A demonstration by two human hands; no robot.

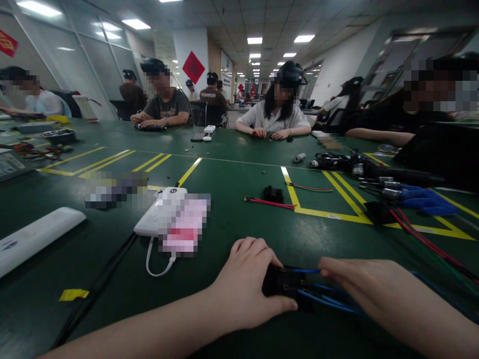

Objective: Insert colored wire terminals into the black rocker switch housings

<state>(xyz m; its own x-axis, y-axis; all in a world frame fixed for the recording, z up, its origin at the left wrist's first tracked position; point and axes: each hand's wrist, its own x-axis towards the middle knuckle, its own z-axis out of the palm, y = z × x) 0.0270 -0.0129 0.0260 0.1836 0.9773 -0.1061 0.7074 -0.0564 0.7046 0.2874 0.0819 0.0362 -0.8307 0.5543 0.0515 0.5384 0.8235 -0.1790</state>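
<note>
My left hand [249, 279] is wrapped round a small black block [290, 283] with metal terminals, thumb on the near side and fingers on the far side. Several blue wires [325, 298] run from the block's right side. My right hand [368, 284] is closed at these wires, its fingertips meeting the uppermost one; the palm side and part of the wires are hidden beneath it. Farther off, another small black part [273, 194] lies beside a pair of red wires [269, 202].
A white power bank [157, 214] with a short cable and a long white case [41, 237] lie to the left. At right are a screwdriver-like tool bundle with blue handles [426, 199] and red wires [419, 237]. Yellow tape [325, 214] marks the green table [224, 174]; people sit opposite.
</note>
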